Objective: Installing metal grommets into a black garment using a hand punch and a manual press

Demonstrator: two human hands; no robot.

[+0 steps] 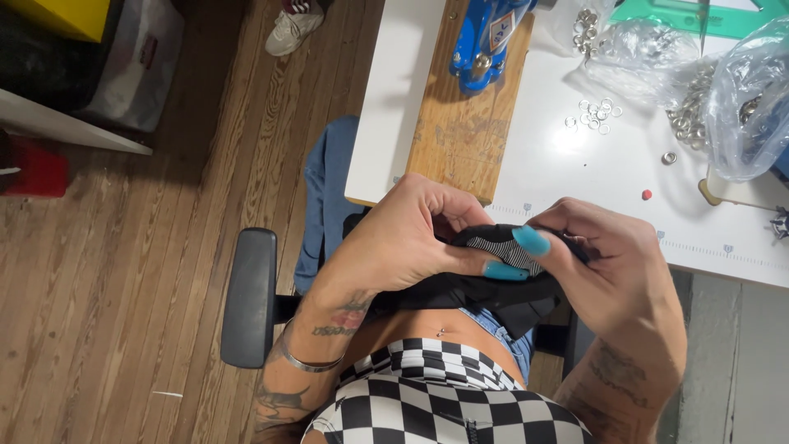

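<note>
Left hand (403, 238) and right hand (608, 263) both gripping black fabric piece (493, 288), grips closing on it, just below white tabletop (575, 156) edge. Wooden board (464, 123), loose eyelets (596, 113) lying on tabletop.

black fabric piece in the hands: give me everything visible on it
The black fabric piece looks like soft, dark cloth, bunched and folded, with a black-and-white striped patch showing on top. It sits in front of the person's midriff, just below the white table edge. The left hand grips it from the left; the right hand holds it from the right, thumb pressing on the striped part. Its lower edge hangs over the denim waistband. Its full shape is hidden.
</note>
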